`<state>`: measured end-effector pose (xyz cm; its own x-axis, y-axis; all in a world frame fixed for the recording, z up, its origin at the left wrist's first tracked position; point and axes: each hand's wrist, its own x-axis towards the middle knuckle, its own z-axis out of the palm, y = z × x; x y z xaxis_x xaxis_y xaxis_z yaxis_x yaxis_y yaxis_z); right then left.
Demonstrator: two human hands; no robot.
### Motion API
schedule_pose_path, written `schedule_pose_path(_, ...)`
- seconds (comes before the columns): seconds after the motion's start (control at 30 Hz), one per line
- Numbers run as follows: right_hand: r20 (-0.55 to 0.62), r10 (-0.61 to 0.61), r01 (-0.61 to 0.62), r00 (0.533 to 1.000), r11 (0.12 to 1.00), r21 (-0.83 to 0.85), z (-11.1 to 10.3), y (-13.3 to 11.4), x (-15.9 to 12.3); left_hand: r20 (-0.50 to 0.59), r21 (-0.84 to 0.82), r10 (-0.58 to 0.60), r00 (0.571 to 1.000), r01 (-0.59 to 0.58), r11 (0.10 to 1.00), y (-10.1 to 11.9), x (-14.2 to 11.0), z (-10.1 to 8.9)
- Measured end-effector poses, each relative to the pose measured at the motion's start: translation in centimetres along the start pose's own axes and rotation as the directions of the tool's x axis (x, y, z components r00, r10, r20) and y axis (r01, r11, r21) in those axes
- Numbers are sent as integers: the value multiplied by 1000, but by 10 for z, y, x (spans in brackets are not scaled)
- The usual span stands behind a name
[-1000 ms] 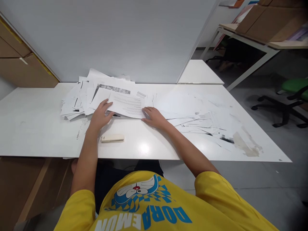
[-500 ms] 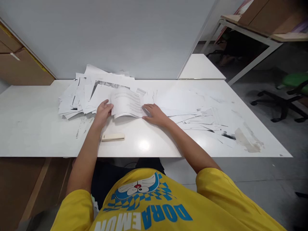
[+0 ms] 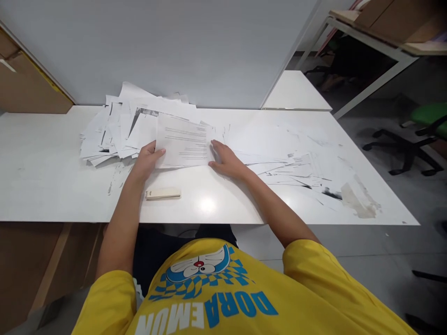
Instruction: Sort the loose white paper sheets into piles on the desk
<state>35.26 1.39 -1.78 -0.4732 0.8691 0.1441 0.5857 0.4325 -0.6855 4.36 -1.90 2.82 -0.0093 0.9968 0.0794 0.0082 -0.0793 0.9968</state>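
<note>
- Soft yellow cotton-like shirt [image 3: 209,284], printed with a rounded cartoon face, blue checks and block letters.
- Smooth, glossy white table [image 3: 52,177], its straight near edge just beyond the shirt.
- Pale cream, bar-shaped object [image 3: 163,193] lying flat on the table, in front of the printed sheets.
- Left hand [image 3: 148,160] clamped on the left edge of the printed sheets [image 3: 185,139], thumb on the face.
- Those thin, rectangular white sheets sit between the hands, layered at the lower edge.
- Right hand [image 3: 226,159] with thumb and fingers apart at their right edge; whether it touches, I cannot tell.
- Loose fan of flat papers [image 3: 289,170] to the right; a ragged, thicker paper heap [image 3: 115,125] to the left.
- Plain grey panel [image 3: 167,51] rising behind, beside brown cardboard [image 3: 38,88].
- Farther right, a green-seated chair [image 3: 424,114].
</note>
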Motion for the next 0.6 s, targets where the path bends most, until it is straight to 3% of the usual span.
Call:
schedule_pose_path(0.1,-86,80,-52,993,956,288,2,0,4,40,-51,50,998,-48,998,1,-1,-3)
schedule_pose_path(0.2,-185,103,13,977,842,540,4,-3,8,-17,-114,81,997,-82,990,1,1,-7)
schedule_pose_path(0.4,-344,83,172,935,743,647,2,-21,2,-151,-144,237,960,-258,955,2,3,-12)
schedule_pose_path(0.5,-303,89,152,949,711,686,3,-25,0,-152,-95,295,943,-311,946,1,2,-12)
schedule_pose_path(0.6,-186,85,80,979,678,731,7,-23,2,-170,-108,274,947,-295,950,-5,4,-12)
